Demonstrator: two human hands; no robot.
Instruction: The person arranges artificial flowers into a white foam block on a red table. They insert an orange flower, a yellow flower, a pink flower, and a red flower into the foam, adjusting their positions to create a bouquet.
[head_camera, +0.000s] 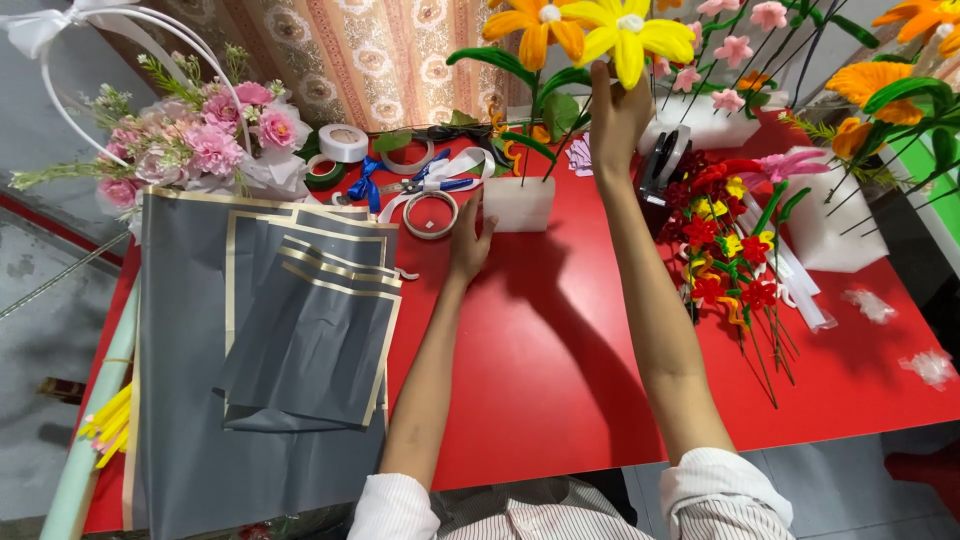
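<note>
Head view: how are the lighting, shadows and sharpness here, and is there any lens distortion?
Head view: bright, even light; soft shadows of both arms fall on the red table; left hand and white block sharp; right hand at the yellow flower slightly soft; wide-angle bending at the edges.

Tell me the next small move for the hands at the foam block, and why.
Probably lift the yellow flower straight up: the right hand grips under its head, its stem stands in the white foam block, and the left hand braces that block.
</note>
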